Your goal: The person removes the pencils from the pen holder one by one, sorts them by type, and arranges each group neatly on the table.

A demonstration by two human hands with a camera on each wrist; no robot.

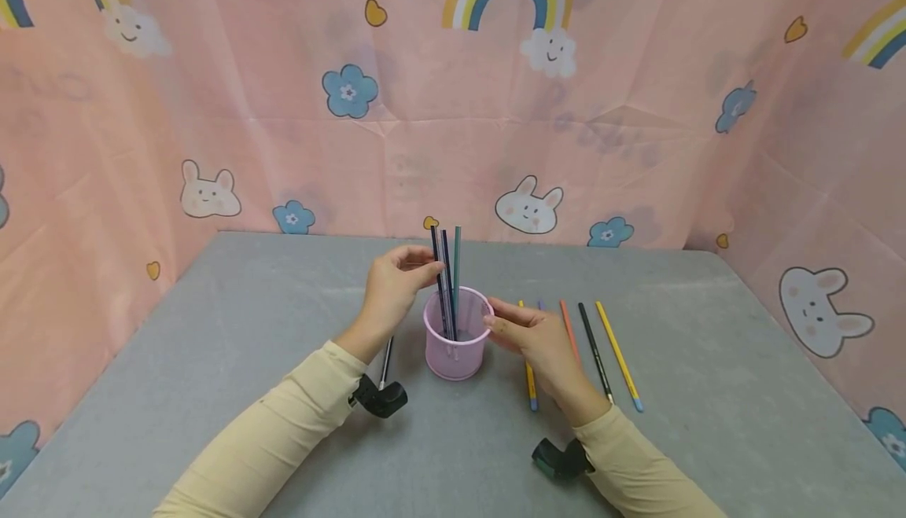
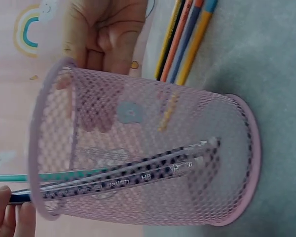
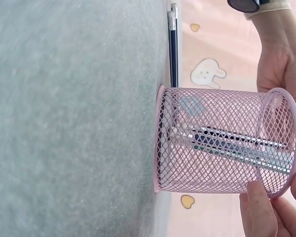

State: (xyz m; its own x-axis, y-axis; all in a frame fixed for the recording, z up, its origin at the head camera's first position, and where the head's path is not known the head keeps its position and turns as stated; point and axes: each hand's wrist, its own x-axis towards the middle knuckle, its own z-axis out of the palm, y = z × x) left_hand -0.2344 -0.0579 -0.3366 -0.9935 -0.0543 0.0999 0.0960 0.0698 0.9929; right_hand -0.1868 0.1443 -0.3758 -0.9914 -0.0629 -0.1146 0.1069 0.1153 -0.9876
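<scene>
A pink mesh pencil cup [image 1: 454, 357] stands upright on the grey table. Inside it lean several pencils, dark ones and a teal pencil [image 1: 457, 255]; their eraser ends are down at the bottom in the left wrist view. My left hand [image 1: 392, 290] is over the cup's left rim, its thumb and fingers pinching the upper end of a dark pencil [image 2: 113, 184] that reaches into the cup. My right hand [image 1: 534, 341] holds the cup's right side at the rim, thumb [image 3: 259, 207] against the outside of the mesh.
Right of the cup lie several pencils: a yellow pencil [image 1: 619, 357], a black pencil [image 1: 594, 345], an orange pencil [image 1: 569, 325] and another yellow pencil [image 1: 530, 388]. Dark pencils [image 3: 173, 49] lie left of the cup, partly behind the left forearm. Pink printed cloth [image 1: 425, 148] hangs behind.
</scene>
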